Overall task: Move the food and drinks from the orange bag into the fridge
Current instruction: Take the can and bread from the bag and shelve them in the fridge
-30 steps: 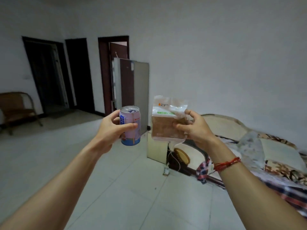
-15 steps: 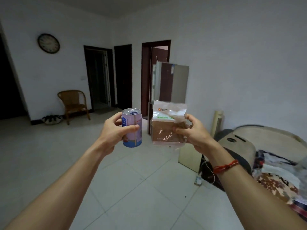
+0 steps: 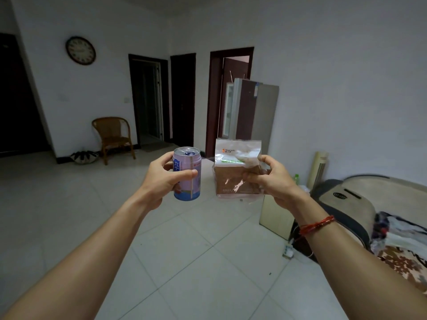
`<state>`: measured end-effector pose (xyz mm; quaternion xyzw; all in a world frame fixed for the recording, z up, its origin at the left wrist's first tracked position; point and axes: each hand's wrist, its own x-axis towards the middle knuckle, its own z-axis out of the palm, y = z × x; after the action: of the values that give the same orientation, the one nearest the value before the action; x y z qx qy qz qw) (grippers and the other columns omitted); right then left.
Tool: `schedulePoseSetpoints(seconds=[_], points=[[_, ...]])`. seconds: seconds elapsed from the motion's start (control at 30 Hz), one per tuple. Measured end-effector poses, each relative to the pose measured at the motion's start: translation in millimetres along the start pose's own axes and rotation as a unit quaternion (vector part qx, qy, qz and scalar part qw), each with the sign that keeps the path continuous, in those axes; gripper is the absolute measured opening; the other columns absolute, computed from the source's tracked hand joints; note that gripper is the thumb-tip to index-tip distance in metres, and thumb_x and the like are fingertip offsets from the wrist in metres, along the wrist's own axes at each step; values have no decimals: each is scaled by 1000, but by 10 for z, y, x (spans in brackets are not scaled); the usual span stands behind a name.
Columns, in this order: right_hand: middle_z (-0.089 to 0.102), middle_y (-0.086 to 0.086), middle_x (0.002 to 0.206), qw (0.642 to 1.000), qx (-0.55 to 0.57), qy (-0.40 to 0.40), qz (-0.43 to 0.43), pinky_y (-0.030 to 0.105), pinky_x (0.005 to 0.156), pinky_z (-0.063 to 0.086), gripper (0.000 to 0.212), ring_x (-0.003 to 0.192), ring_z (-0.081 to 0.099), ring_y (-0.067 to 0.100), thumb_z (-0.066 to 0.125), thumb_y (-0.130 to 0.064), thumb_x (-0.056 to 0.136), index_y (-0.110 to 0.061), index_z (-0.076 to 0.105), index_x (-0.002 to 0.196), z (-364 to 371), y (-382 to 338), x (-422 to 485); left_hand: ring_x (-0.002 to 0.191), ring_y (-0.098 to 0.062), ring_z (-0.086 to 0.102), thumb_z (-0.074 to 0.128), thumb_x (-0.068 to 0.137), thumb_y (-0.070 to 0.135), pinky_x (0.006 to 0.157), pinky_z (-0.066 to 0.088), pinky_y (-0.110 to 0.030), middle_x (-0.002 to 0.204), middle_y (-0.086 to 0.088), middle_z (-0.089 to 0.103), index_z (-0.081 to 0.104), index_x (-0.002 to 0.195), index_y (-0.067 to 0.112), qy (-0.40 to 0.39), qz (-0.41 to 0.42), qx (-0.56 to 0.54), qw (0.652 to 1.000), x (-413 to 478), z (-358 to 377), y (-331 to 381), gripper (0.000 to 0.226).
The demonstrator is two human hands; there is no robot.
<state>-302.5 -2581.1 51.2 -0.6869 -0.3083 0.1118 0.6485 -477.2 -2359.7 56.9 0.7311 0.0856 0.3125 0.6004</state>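
My left hand (image 3: pixel 161 179) grips a purple and blue drink can (image 3: pixel 187 174), held upright at chest height. My right hand (image 3: pixel 272 181) holds a clear packet of brown bread (image 3: pixel 235 172) by its right edge. Both arms are stretched out in front of me. The tall grey fridge (image 3: pixel 254 112) stands across the room against the right wall, beyond the packet, with its door standing ajar. The orange bag is out of view.
A white tiled floor (image 3: pixel 184 250) stretches to the fridge. A wicker chair (image 3: pixel 113 135) sits by the far wall under a clock (image 3: pixel 80 50). Dark doorways (image 3: pixel 149 100) line the back. A sofa with cloths (image 3: pixel 369 215) and a small cabinet (image 3: pixel 276 215) stand on the right.
The view has swung left and the room's far wall, clock and chair have come into sight. The fridge now appears further right. Both hands keep the same hold on the can and bread.
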Motion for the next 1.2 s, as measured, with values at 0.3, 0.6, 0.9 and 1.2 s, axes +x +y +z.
schedulePoseSetpoints(seconds=[0.3,0.6,0.9,1.2], points=[[75,11,112,1000,29,-3,2,38,74,63,42,93,76,24,80,4,80,-18,65,112,174,354,851,100,-18,63,79,77,16,66,56,-30,111,2,67,57,126,25,11,-28,9,1000,739,-101,-521,55],[74,14,114,998,57,-31,22,36,71,63,43,91,75,23,77,8,83,-11,63,119,155,801,2528,96,-13,65,82,75,17,66,61,-34,105,8,71,62,115,31,46,-38,17,998,2259,-73,-1144,47],[74,8,111,997,35,-51,38,32,67,60,42,88,76,17,78,4,83,-15,64,118,236,1119,4018,103,-18,64,83,75,19,75,62,-44,111,5,70,61,125,23,66,-50,34,996,3544,-169,-1648,54],[73,9,111,996,35,-56,65,32,68,62,47,84,76,14,77,3,84,-12,61,125,677,1671,5359,101,-19,65,83,74,16,75,62,-42,107,4,71,63,121,22,76,-63,27,995,4759,-546,-2388,51]])
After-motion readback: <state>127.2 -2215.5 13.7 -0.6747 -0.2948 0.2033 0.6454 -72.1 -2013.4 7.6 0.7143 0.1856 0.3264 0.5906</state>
